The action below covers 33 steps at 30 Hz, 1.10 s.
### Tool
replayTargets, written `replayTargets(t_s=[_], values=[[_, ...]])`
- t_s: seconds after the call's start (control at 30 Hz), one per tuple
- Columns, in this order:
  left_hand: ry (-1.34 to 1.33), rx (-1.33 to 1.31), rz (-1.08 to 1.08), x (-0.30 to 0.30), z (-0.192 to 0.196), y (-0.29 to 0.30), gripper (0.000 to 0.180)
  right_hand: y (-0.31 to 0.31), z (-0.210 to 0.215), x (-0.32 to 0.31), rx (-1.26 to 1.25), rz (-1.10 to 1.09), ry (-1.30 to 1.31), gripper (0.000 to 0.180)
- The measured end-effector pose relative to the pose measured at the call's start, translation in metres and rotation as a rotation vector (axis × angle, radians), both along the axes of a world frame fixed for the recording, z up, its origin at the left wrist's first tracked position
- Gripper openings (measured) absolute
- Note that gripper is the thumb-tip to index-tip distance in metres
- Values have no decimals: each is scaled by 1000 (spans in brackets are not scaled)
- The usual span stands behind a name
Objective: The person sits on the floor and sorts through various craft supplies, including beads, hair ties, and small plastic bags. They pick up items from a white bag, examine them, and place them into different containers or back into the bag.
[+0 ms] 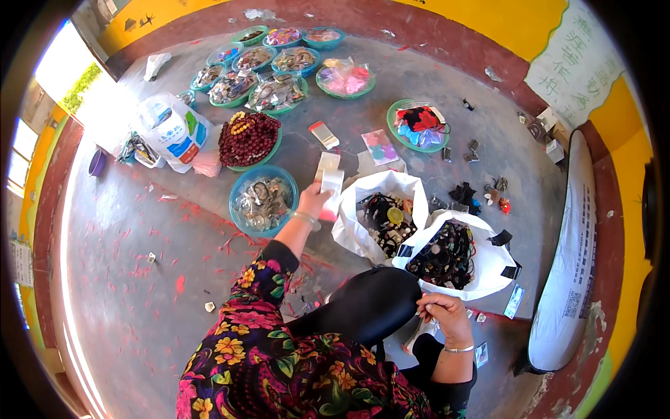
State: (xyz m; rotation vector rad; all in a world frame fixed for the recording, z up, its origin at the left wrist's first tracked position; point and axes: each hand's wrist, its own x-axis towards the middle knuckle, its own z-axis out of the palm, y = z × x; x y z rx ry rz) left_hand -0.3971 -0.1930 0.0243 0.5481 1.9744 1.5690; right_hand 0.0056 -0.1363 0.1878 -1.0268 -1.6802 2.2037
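My left hand [314, 202] reaches forward, closed on a pale flat card [332, 187] that is smeared by motion. Just beyond it a cream-coloured card [326, 165] lies on the floor. Beside my left wrist stands a blue-green basin [235, 218] of bagged, silvery trinkets. My right hand [447, 314] is near my knee, its fingers pinched together; what they hold, if anything, is too small to name. Ahead of that hand are two open white sacks, one [492, 269] full of dark corded beads, the other [349, 222] holding similar dark strings and a round yellow piece.
Several basins of packaged trinkets stand at the far side, nearest a green one [278, 143] heaped with dark red beads. A white bag [169, 129] stands left of it. A green basin [419, 145] with bagged cloth sits ahead right. A long white sack [565, 265] leans along the right wall.
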Motion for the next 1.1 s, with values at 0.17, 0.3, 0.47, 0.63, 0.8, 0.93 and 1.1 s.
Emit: replayTargets(t_s=[0.17,0.3,0.47,0.63,0.8,0.93,1.1], values=[[131,-387,-75,21,-27,-55,29,-3,3,-2,7,33,6,16],[199,-471,86,8,-73,-51,25,-5,1,-5,0,45,-21,17],[181,-353,231,-16,-34,2,22,-1,5,-8,-52,29,-20,18],[193,-389,165,-51,-32,54,28,1,0,-12,-27,18,-10,16],[317,-599,-234,-59,-50,92,31,8,-4,-19,-45,40,-48,16],[537,-718,-55,-52,-50,103,25,14,-3,-24,-54,37,-56,15],[483,-858,175,-53,-40,107,51,16,-1,-28,-39,37,-57,15]])
